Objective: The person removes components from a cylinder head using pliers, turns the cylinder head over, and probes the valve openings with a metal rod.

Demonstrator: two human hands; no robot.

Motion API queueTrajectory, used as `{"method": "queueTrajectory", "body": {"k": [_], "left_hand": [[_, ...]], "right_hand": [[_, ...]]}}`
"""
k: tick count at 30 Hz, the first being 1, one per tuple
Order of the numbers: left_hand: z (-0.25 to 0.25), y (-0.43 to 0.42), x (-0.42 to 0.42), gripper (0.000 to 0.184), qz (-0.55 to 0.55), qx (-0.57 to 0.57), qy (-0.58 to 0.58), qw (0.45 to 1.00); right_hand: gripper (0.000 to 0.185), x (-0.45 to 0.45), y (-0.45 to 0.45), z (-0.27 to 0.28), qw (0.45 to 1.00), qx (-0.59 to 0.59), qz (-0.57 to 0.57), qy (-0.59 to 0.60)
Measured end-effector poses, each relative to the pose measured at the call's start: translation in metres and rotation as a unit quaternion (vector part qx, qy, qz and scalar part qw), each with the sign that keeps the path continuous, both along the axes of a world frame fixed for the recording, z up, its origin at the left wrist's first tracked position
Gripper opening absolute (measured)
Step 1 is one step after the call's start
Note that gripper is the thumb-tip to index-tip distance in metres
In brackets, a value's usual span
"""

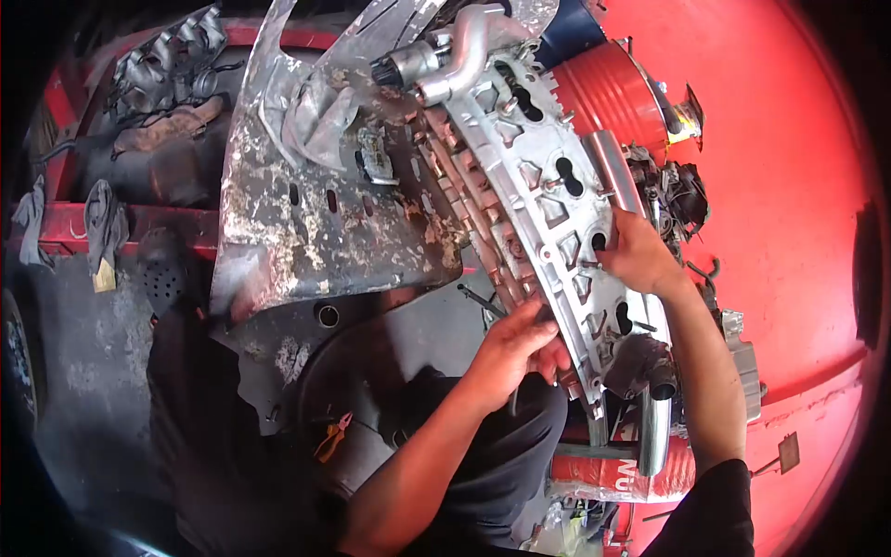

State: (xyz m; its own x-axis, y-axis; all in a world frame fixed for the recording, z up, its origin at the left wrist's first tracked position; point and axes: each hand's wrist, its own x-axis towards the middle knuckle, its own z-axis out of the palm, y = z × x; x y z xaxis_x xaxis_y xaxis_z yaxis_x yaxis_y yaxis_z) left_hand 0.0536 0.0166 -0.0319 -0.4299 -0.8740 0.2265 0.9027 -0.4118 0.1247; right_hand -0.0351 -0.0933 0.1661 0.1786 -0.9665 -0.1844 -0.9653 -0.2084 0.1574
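A long grey metal engine cylinder head (524,153) stands tilted in front of me. Dark paired ports and several studs show on its flat face. My left hand (513,351) grips its lower left edge, the thumb on the near side and the fingers partly hidden behind the metal. On the right part of the face, my right hand (640,257) has its fingers curled against a dark port; whether they pinch something small there is hidden. A curved metal pipe (469,51) sits at the upper end, and a dark outlet fitting (640,362) at the lower end.
A worn, paint-flaked metal panel (278,223) lies to the left, with a grey rag (316,125) on it. Orange-handled pliers (332,436) lie below. A red drum (608,93) stands behind, and engine parts (167,60) rest at the upper left.
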Motion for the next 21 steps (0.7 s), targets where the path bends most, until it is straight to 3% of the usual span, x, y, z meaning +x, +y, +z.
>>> {"method": "queueTrajectory", "body": {"k": [2, 4, 6, 16, 21], "left_hand": [[-0.002, -0.002, -0.001, 0.036, -0.003, -0.002, -0.003, 1.0], [-0.01, -0.005, 0.0, 0.036, -0.036, -0.014, 0.099, 0.994], [-0.008, -0.003, 0.001, 0.037, -0.023, -0.002, 0.074, 0.997], [0.002, -0.002, 0.009, 0.038, 0.048, -0.015, -0.066, 0.997], [0.003, -0.002, 0.012, 0.037, 0.061, -0.007, -0.085, 0.994]], "right_hand": [[0.039, 0.006, 0.003, 0.0, 0.999, -0.006, 0.009, 0.032], [0.041, 0.011, 0.005, 0.001, 1.0, -0.001, 0.003, 0.022], [0.042, 0.024, 0.009, 0.003, 0.997, -0.001, -0.043, 0.062], [0.037, 0.028, 0.008, 0.006, 0.999, 0.022, -0.023, 0.017], [0.037, 0.029, 0.006, 0.007, 0.998, 0.02, -0.032, 0.051]]}}
